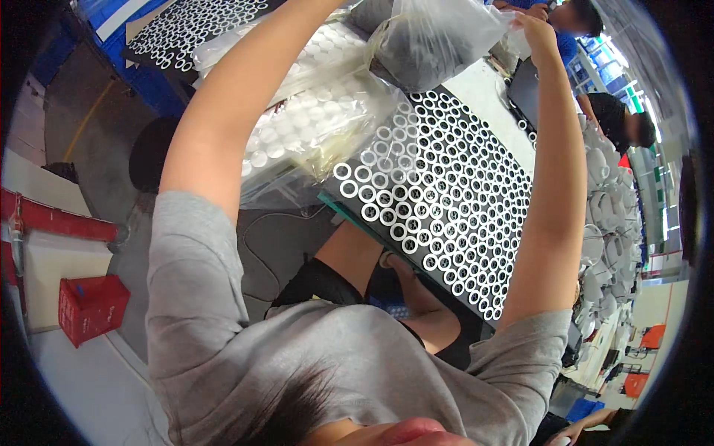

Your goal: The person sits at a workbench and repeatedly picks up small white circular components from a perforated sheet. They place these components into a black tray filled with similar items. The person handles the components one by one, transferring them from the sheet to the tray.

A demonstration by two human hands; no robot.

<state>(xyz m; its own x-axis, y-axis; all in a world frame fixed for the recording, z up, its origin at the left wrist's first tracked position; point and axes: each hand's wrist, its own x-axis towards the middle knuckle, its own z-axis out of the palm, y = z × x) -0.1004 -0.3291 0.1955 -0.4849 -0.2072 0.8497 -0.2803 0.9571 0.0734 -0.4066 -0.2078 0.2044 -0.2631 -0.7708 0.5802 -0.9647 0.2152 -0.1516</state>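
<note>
My right arm reaches far across the table, and my right hand (532, 30) is closed on the edge of a clear plastic bag (446, 30) with dark contents. My left arm stretches up past the top of the picture, so the left hand is cut off. Between my arms, the bag rests at the far end of a black board (349, 206) covered with rows of white rings (446, 195). Left of the board, under my left forearm, lies another clear bag (312, 123) of white round pieces.
More white rings on a dark board (190, 30) are at the far left. A red box (93, 308) stands on the left. White moulded parts (606, 223) are heaped at the right. Two people (613, 119) are at the far right, and another person's hand (571, 432) shows lower right.
</note>
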